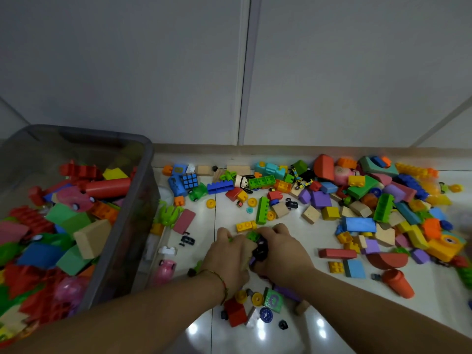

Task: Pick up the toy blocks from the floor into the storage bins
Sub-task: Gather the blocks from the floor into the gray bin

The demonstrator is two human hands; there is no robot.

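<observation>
My two hands are close together on the floor, right in front of me. My left hand [227, 254] and my right hand [281, 254] curl in from both sides and squeeze a little pile [251, 245] between them. In the pile I see a green block, a light wooden block and something black and purple.

The grey bin [132, 213] is on my left, just beside my left arm. It is already pretty full of blocks. Its long side runs from near me to the wall. My left hand is nearer to it, so I think the pile has to go up and over to the left, across the rim.

A yellow brick [245, 226] lies just past my fingers. A long green brick [262, 210] is behind it, pointing away from me. The big spread of blocks [357, 223] is off to my right, so there is lots left to pick up.

I cannot read any words. A green tile [273, 300] near my wrists has a purple shape on it, but it is too blurry to tell.
</observation>
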